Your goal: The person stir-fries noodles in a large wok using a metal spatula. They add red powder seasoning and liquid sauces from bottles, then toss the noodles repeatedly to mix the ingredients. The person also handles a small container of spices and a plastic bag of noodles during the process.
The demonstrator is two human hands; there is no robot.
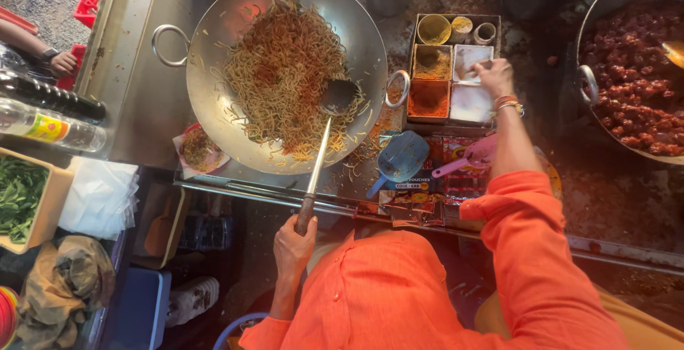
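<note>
Head view: the left hand (293,244), at about six o'clock in the frame, has its grip closed around the end of a long-handled ladle (322,152), whose handle runs up toward twelve o'clock and whose dark bowl rests on the noodles (285,72) at the wok's right side. The big steel wok (221,118) sits on the bench (142,93) at about eleven o'clock, heaped with brown, spice-flecked noodles, its ring handles at nine and three o'clock of its rim. The right hand (493,77) reaches out at about one o'clock over a spice tray (456,19) just right of the wok; its fingers are pinched narrowly at a white-filled compartment in the tray's right column, though what they pinch is too small to tell. The tray's other compartments hold brown, orange-red and yellow powders. Below the tray, at about four o'clock of the wok, lie a blue scoop (399,158) and a pink scoop (474,156) on packets. At three o'clock a second pan (588,86) holds dark red pieces. At nine o'clock lie two bottles (50,111), with a tub of green leaves (20,197) beneath.
</note>
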